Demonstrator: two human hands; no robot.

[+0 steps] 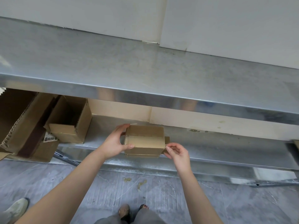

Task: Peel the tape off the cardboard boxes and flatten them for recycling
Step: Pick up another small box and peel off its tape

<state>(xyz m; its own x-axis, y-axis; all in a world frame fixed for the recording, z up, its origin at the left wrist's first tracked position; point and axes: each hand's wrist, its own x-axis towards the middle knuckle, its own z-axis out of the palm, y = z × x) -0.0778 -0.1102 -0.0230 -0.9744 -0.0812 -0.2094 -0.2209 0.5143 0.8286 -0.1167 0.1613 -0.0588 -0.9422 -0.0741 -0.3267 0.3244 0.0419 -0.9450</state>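
Down below the steel tabletop [145, 70], both hands held a small closed cardboard box [144, 141] out over the front edge of the lower shelf [218, 152]. The left hand [115, 143] was spread around the box's left end, its fingers [123, 127] curled over the far top corner and its thumb lying along the near edge of the top face, so that the box sat clamped in that grip. Just to the right of this hand ran the taped seam across the top of the box, the flaps lying shut. At the box's other end the right hand [177, 151] had thumb and forefinger pressed together in a pinch at the near right corner, where a thin, clear strip of tape [165, 145] seemed to be caught between the fingertips; the strip was too faint to follow with certainty. Beyond those fingertips a small cardboard flap [167, 140] stuck out from the box's right side.

Well to the left of the left hand, an open box [71, 122] lay on the shelf with its mouth turned up and outward, and further left leaned a large flattened sheet of cardboard [19, 120] with a dark band of tape along it. Beneath both forearms, on the grey floor [161, 199], lay a few crumpled scraps of tape [140, 184].
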